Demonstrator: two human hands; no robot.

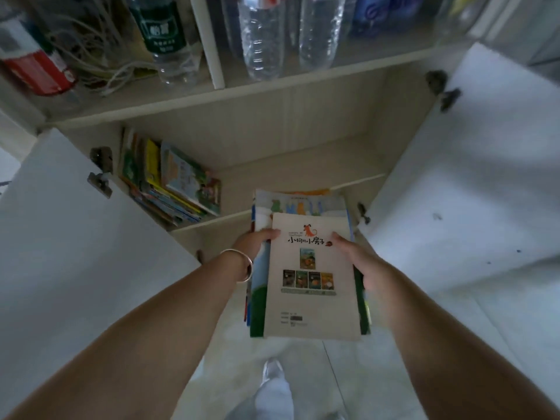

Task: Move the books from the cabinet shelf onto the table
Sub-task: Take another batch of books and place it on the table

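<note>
Held stack: a bundle of thin picture books (306, 268) lies flat between both hands, out in front of the open cabinet and above the floor; a pale back cover with a small dog drawing is on top.
Left hand: the left hand (257, 241) grasps the stack's left edge, thumb on the top cover, fingers hidden beneath.
Right hand: the right hand (357, 262) clasps the right edge the same way, thumb on top.
Books left behind: a second batch of books (172, 183) leans against the left wall of the lower shelf (303, 165), well apart from the held stack.
Counter: not in view, so the route to it cannot be judged from here.
Risk, slipping: the books differ in size and their edges do not line up; tilting the stack would likely let the thin glossy ones slide out and drop to the floor.
Risk, leaning batch: with nothing propping it on the right, it may topple flat onto the shelf.
In the way: the left door (75, 222) and right door (469, 177) stand open on either side of the arms; turning away could knock the stack against one.
Around: plastic bottles (260, 37) and a tangle of cables (100, 56) sit on the upper shelf; a foot (272, 369) shows on the tiled floor below.
</note>
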